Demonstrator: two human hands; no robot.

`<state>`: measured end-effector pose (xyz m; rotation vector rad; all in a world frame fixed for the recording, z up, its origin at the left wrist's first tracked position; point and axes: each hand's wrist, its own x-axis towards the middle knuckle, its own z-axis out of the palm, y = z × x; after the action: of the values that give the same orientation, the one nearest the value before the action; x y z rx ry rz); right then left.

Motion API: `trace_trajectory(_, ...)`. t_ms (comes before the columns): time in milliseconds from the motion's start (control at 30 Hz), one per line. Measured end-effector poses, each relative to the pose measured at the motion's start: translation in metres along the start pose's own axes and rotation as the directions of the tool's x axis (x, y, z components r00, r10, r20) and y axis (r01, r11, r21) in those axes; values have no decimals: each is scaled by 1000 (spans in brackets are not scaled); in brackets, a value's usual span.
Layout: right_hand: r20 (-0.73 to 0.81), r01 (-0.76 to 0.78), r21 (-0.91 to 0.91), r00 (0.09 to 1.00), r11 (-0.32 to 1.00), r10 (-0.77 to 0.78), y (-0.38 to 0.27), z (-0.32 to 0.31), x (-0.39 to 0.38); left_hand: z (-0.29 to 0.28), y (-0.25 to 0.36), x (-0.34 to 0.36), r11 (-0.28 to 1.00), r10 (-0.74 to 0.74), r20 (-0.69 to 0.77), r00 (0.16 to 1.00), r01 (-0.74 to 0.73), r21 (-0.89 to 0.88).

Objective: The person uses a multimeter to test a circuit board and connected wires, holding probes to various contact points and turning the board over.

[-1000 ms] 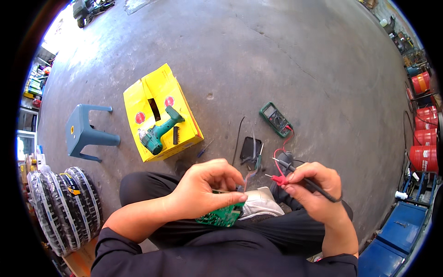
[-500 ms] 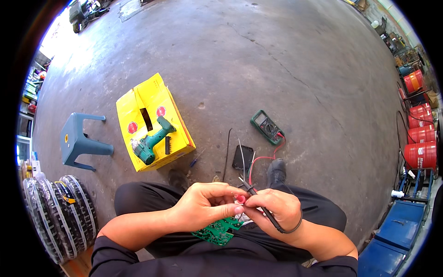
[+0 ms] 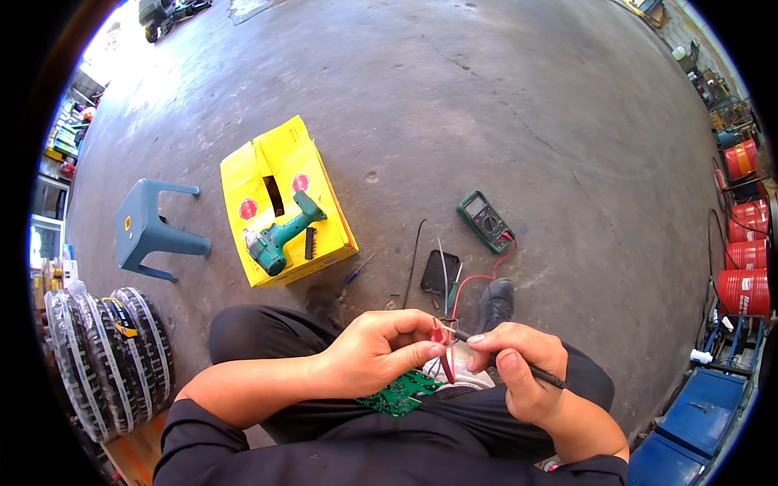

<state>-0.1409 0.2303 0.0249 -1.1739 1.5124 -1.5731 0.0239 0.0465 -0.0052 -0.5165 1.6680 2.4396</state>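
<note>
My left hand [image 3: 381,352] is closed, its thumb and fingers pinching a red test probe [image 3: 438,334] above my lap. A black test probe [image 3: 548,376] lies in the closed grip of my right hand [image 3: 531,368], its thin end pointing left to the left fingertips. Whether the two probes touch cannot be made out. Beneath my left hand, a green circuit board [image 3: 395,398] rests on my lap, partly covered. A whitish item [image 3: 468,366] shows below the hands. On the floor ahead lies a green-cased multimeter [image 3: 480,217] with a red lead [image 3: 478,278] running toward me.
A teal power tool [image 3: 284,235] and a small black strip [image 3: 310,243] lie on the yellow carton [image 3: 328,178]. Near my feet are a black tray-like cover [image 3: 438,274] and a screwdriver [image 3: 356,271]. A blue stool [image 3: 142,223], wrapped tires [image 3: 105,356] and red drums [image 3: 744,292] stand around.
My right hand has moved right, away from my left. The black probe, which lay across its back, is now gripped in its fingers. The view has shifted slightly.
</note>
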Motion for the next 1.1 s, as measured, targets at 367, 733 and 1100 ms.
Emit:
trace_trajectory(367, 53, 11, -59, 999, 998, -8, 7, 2, 1, 1, 5, -1, 979, 74, 41, 996, -81, 186)
trace_trajectory(733, 66, 95, -146, 994, 985, -86, 3, 0, 4, 0, 3, -1, 975, 114, 77, 990, -127, 181)
trace_trajectory(1100, 83, 64, -146, 995, 987, -52, 1, -1, 4, 1, 4, 0, 801, 325, 108, 940, -334, 497)
